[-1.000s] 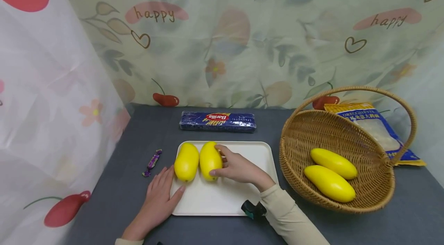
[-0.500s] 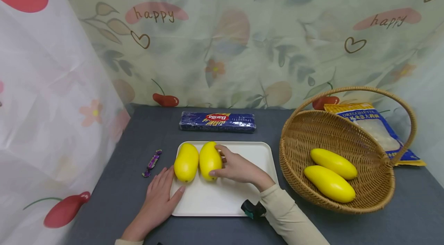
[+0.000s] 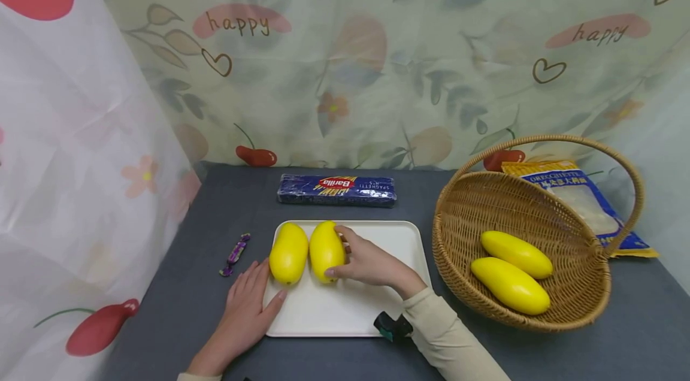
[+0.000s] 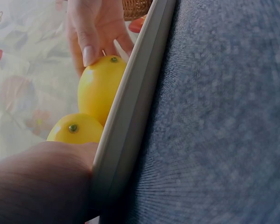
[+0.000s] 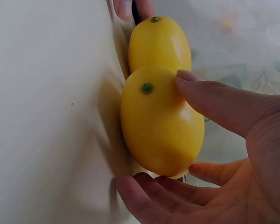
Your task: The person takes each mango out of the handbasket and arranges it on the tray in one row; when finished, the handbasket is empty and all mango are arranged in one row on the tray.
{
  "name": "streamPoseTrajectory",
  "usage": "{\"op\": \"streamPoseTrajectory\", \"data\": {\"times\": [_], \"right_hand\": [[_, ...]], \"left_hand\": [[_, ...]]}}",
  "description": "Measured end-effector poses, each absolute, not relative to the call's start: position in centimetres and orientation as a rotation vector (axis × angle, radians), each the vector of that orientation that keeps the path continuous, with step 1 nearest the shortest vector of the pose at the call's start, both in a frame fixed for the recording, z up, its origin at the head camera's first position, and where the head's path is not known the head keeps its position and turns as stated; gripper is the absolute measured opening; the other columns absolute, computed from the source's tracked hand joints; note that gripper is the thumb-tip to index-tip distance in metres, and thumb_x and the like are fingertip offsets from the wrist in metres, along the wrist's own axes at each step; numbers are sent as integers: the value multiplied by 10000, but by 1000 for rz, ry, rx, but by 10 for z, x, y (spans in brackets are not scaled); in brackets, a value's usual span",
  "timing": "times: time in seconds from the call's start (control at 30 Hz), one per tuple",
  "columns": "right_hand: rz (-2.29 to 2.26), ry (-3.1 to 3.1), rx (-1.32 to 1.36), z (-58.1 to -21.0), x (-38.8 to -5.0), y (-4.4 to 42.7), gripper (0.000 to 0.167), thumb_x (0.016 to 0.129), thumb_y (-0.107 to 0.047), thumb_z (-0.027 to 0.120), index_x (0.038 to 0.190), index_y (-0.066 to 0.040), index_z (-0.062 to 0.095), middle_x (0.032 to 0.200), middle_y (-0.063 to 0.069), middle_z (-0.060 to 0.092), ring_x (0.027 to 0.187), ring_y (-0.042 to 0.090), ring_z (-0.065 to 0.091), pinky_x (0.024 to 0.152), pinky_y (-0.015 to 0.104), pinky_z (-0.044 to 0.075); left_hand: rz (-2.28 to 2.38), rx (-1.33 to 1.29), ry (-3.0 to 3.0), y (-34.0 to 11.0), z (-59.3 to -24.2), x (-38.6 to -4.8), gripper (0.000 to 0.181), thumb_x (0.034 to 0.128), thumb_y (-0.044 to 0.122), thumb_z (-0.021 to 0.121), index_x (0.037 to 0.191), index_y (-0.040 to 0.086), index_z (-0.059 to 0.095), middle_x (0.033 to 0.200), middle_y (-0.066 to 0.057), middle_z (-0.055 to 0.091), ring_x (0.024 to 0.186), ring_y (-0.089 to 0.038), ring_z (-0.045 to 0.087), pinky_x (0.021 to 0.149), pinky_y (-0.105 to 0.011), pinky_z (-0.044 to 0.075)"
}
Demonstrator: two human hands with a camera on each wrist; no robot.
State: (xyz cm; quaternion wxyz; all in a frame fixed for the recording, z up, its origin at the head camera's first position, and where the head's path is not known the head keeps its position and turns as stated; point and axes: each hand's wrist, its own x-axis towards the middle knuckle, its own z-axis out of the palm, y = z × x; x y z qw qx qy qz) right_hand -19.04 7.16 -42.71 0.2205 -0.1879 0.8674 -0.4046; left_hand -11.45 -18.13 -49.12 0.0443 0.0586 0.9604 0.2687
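Between thumb and fingers of the right hand [image 3: 369, 258], saw a smooth, yellow, oval fruit [image 3: 323, 249] with a small green end mark, lying on a white, shallow, rectangular tray [image 3: 323, 315]. Found the right hand narrowed on this fruit, with thumb near its marked end. Just beside it, toward the left hand [image 3: 245, 309], noticed a second yellow oval fruit [image 3: 288, 255], also on the tray. Found the left hand relaxed and holding nothing, with straight fingers at the tray's edge; could not tell about touch with the second fruit.

Judged rolling as the main risk, because of round, smooth skins and a light fingertip hold. Feared also a knock between both fruits, from any push of the right hand leftward, and a tilting of the tray, from strong pressing of the left hand on its rim.

Beyond both hands, read "Barilla", "SPAGHETTI" and "N°5", upside down, on a dark blue, flat, shiny pack [image 3: 336, 190]. Well to the right of the right hand, behind a brown, woven, handled basket [image 3: 469, 207] with two long yellow fruits [image 3: 509, 286] inside, read "ORECCHIETTE" above partly hidden Chinese characters on a blue-and-yellow bag [image 3: 582, 201]. Left of the left hand, could not read the purple, twisted candy wrapper [image 3: 235, 254]. Farthest from the hands, read "happy" twice on a pale, printed hanging sheet [image 3: 345, 81].
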Motion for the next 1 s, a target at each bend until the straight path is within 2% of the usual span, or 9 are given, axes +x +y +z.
{"op": "streamPoseTrajectory", "data": {"times": [0.27, 0.9, 1.0], "right_hand": [[-1129, 2398, -533, -428, -191, 71, 945, 793, -332, 785, 1514, -95, 221, 1402, 155, 437, 1188, 261, 505, 990, 398, 468], [-1161, 2370, -520, -431, -192, 73, 958, 791, -362, 782, 1515, -100, 211, 1403, 155, 451, 1197, 270, 509, 997, 418, 465], [-1145, 2374, -499, -426, -188, 75, 965, 797, -374, 774, 1517, -91, 199, 1435, 178, 418, 1203, 292, 521, 994, 432, 468]], "left_hand": [[824, 176, 2929, -182, -491, -114, 775, 965, 483, 485, 1518, 21, 201, 1547, -177, 265, 1441, -355, 142, 1141, -591, 39], [820, 171, 2914, -180, -487, -114, 775, 970, 489, 471, 1519, 20, 192, 1555, -177, 246, 1445, -358, 128, 1141, -593, 33], [822, 167, 2908, -180, -488, -114, 779, 967, 494, 473, 1520, 22, 191, 1556, -175, 245, 1445, -356, 124, 1142, -591, 34]]}}
